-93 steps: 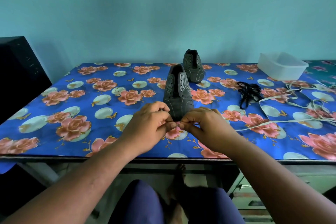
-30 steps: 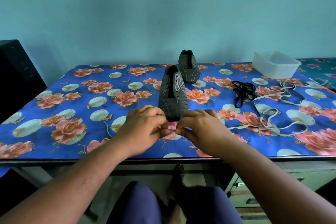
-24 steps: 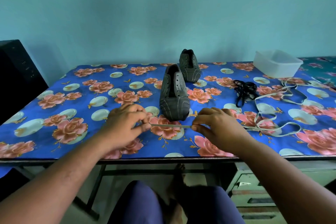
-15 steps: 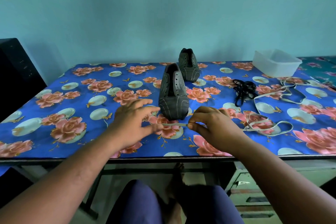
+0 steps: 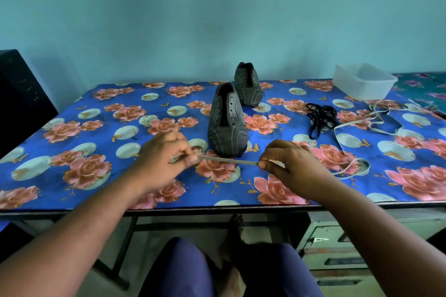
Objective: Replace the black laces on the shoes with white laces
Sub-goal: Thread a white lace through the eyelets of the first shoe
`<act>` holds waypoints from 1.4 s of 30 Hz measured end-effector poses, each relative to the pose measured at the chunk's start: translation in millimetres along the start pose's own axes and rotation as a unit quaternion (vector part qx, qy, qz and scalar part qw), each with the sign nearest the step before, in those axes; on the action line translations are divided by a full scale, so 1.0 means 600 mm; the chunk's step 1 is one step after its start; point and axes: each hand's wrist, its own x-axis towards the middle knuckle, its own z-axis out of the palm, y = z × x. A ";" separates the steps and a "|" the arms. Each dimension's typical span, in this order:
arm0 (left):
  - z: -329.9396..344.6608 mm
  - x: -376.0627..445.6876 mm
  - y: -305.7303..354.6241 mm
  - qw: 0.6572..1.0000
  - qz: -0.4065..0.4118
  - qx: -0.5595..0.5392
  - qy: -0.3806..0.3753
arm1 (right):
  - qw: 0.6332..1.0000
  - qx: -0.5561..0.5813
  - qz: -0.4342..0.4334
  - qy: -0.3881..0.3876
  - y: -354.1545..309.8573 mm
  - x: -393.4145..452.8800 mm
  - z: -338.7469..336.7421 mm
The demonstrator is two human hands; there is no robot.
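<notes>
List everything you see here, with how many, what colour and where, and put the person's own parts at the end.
shoes: two, dark grey with pale stripes, unlaced, mid table, one behind the other
white lace: one, a stretch held taut between both hands in front of the near shoe, the rest trailing right across the cloth
black laces: one tangled bundle, right of the shoes
plastic tub: one, clear white, far right corner
tablecloth: one, blue with pink roses, covering the table
black box: one, at the left edge
drawers: grey, under the table on the right
left hand: pinches the lace
right hand: pinches the lace
legs: dark blue trousers, bare foot under the table
</notes>
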 end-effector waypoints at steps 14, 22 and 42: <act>0.033 0.015 0.105 0.996 0.073 0.032 -0.040 | 0.999 0.023 -0.042 0.001 -0.044 0.024 0.014; 0.036 0.019 0.077 0.996 0.083 0.018 0.001 | 0.999 -0.007 -0.050 -0.010 -0.034 0.015 0.005; 0.036 0.030 0.122 0.996 0.079 0.008 -0.045 | 0.999 0.033 -0.039 0.007 -0.038 0.025 0.001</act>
